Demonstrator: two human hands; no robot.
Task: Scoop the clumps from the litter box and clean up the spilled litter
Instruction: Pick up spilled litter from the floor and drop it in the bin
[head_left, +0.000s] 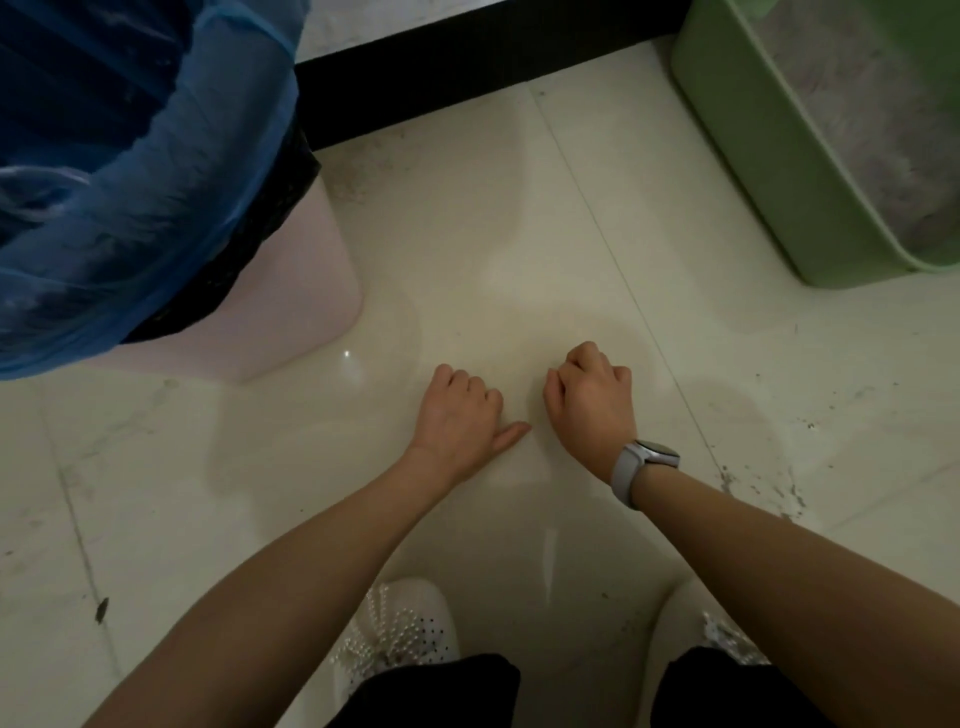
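Both hands are low over the pale tiled floor (467, 234), between the pink bin and the green box, and I take the green litter box (769, 171) as the landmark. The fingers (470, 382) of the left hand (460, 415) are curled under, the knuckles point away from the person, and the thumb (511, 434) lies straight out toward the other hand. Nothing is visible inside this hand; whether its knuckles touch the tile I cannot tell. The right hand (592, 402) is also clenched, with the fingers (558, 387) folded down and inward. If something small is pinched under them, the view does not show it. A grey watch (644, 465) sits on the right wrist.

The two hands are near each other but apart, with a narrow strip of tile between the left thumb and the right fingers. The litter box stands well apart from the right hand, farther from the person and to the right, and its near corner is rounded. Grey litter (852, 124) fills the inside, and it looks blurred. The floor between the hands and the box is open tile with one grout line crossing it.

Dark specks of spilled litter (763, 486) lie on the tile on the person's side of the box, beside the right forearm and behind the right hand. On the far side of the hands from the box stands a pink bin (291, 312) with a blue bag (156, 182) over its rim. A black skirting (467, 67) runs along the wall between bin and box. Two white shoes (405, 629) are at the bottom edge.
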